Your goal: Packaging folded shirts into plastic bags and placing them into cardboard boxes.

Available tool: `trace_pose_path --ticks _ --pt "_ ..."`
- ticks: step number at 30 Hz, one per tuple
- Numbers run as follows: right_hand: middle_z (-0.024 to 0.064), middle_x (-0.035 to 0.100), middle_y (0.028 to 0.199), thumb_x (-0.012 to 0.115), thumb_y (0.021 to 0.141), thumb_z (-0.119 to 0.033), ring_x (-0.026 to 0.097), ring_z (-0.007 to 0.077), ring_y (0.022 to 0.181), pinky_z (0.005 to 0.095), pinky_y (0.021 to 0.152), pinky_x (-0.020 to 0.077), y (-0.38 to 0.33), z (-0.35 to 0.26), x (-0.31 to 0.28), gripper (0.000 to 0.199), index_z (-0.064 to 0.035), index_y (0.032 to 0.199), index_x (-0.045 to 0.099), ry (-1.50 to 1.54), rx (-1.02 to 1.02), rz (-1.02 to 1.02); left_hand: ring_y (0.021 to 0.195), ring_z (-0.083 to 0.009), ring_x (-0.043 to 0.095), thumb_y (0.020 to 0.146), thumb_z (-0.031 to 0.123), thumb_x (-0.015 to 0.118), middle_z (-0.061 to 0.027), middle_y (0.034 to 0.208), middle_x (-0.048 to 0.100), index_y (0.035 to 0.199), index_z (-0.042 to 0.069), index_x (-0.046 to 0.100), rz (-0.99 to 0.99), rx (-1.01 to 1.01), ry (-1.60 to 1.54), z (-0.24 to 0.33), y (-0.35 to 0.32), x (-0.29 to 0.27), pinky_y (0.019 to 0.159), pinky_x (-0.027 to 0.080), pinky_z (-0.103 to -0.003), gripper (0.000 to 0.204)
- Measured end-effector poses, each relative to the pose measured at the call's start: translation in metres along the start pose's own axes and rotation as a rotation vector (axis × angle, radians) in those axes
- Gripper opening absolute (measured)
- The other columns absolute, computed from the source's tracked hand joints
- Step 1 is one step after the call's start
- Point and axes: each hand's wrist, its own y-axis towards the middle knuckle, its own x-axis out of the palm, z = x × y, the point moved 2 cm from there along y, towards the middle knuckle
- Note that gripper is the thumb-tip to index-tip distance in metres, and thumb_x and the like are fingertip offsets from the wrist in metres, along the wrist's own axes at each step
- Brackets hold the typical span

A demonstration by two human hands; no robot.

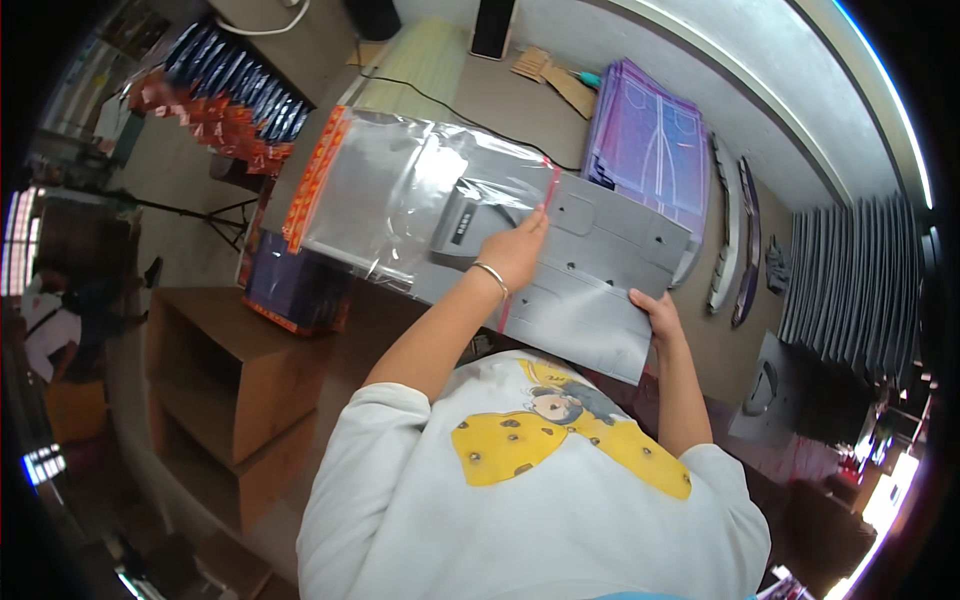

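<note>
A flat grey panel (600, 275) with slots and a dark handle piece lies partly inside a clear plastic bag (400, 165). The bag's mouth carries a red strip and crosses the panel's middle; its orange-printed end (318, 180) points left. My left hand (515, 252), with a bracelet at the wrist, is closed with fingers together on the bag's mouth over the panel. At the panel's right end, my right hand (657, 315) grips the near edge, thumb on top and other fingers hidden underneath. The panel's left part shows through the film.
Purple printed sheets (650, 140) lie stacked beyond the panel. Curved strips (735, 235) and a row of grey panels (850, 285) are at right. A black cable (450, 108) crosses the table behind the bag. Cardboard boxes (235, 380) stand lower left; packed orange-and-blue bundles (230, 95) upper left.
</note>
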Motion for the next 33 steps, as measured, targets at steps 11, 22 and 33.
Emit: trace_pose_path --ticks 11,22,33 --pt "0.0109 0.063 0.105 0.074 0.074 -0.015 0.061 0.02 0.093 0.0331 0.083 0.0493 0.004 0.005 -0.011 0.055 0.0019 0.121 0.05 -0.025 0.039 0.025 0.1 -0.0318 0.061 0.073 0.0 0.049 -0.0072 0.151 0.023 0.138 0.003 0.036 0.055 -0.1 -0.048 0.003 0.006 0.002 0.081 0.051 -0.041 0.067" --pt "0.0086 0.065 0.101 0.071 0.075 -0.011 0.063 0.0193 0.09 0.036 0.083 0.0509 0.006 -0.004 -0.032 0.047 0.0009 0.118 0.055 -0.007 0.036 -0.036 0.128 -0.0349 0.039 0.071 0.002 0.052 -0.0144 0.15 0.025 0.142 0.004 0.03 0.104 0.124 -0.14 0.03 0.034 0.008 0.101 0.04 -0.041 0.074" --pt "0.0118 0.066 0.094 0.073 0.077 -0.022 0.06 0.0154 0.083 0.0315 0.073 0.0494 -0.012 0.009 -0.026 0.042 0.0082 0.103 0.059 0.098 -0.092 0.025 0.13 -0.0335 0.039 0.067 -0.005 0.048 -0.0169 0.151 0.024 0.14 -0.003 0.032 0.039 0.139 0.053 0.053 0.032 0.004 0.097 0.041 -0.035 0.074"
